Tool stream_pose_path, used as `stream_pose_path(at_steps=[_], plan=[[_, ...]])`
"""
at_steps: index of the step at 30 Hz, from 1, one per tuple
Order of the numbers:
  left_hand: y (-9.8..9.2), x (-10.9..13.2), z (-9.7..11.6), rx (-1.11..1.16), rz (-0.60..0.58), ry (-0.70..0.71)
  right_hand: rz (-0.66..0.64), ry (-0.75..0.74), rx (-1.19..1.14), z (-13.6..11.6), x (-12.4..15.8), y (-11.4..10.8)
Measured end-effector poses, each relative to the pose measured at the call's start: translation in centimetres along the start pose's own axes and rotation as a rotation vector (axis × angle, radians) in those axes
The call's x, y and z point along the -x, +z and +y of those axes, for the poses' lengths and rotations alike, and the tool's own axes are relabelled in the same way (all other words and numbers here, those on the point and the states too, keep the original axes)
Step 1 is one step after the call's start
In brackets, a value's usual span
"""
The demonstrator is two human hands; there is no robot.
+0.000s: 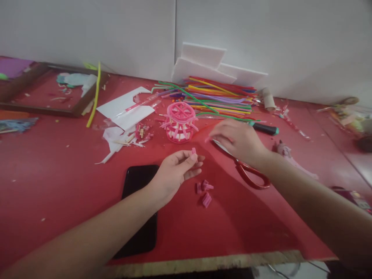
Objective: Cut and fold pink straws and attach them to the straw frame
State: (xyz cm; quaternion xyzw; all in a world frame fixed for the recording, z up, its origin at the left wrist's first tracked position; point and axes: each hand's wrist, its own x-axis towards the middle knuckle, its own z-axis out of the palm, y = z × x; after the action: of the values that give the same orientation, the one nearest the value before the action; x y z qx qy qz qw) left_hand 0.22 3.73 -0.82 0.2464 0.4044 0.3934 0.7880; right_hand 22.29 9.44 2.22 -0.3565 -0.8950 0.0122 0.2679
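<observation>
Pink straw piece (193, 150), just one, is pinched in the left hand (177, 170) fingertips above three loose pieces (204, 192) on the table. The right hand (238, 141) is blurred, curled over one pair of scissors (252, 176); I cannot tell whether it grips them.

Short pink straw piece (193, 150) (pinched, upright)

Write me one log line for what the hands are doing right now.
left hand: pinches pink straw piece | right hand: over red scissors, grip unclear | nearby: cut pink pieces, pink straw model, phone
</observation>
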Motion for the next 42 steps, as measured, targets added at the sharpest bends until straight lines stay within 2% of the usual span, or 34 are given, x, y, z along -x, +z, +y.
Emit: stream_pose_path(at_steps=[4,7,14,18,21,30,35,42], plan=[[0.5,0.4,0.1,-0.009,-0.065,-0.135,-0.029,-0.063,-0.031,-3.8,2.2,-0.5],[0.8,0.7,0.1,-0.037,-0.083,-0.191,-0.003,-0.064,-0.014,-4.8,3.5,-0.3],[0.7,0.6,0.2,-0.100,-0.101,-0.146,0.129,-0.037,-0.045,-5.1,4.6,1.4],[0.6,0.5,0.0,-0.114,-0.062,-0.065,0.210,0.134,-0.158,-6.3,4.8,2.2],[0.5,0.5,-0.1,-0.135,-0.037,-0.031,0.215,0.228,-0.220,-6.9,5.1,2.6],[0.4,0.7,-0.4,-0.119,-0.073,-0.021,0.307,0.203,-0.133,-7.2,5.0,3.3],[0.5,0.6,-0.5,-0.072,-0.095,-0.004,0.313,0.204,-0.128,-7.4,4.9,3.3],[0.3,0.6,-0.5,-0.137,-0.117,0.008,0.287,0.153,-0.138,-7.3,4.9,3.1]])
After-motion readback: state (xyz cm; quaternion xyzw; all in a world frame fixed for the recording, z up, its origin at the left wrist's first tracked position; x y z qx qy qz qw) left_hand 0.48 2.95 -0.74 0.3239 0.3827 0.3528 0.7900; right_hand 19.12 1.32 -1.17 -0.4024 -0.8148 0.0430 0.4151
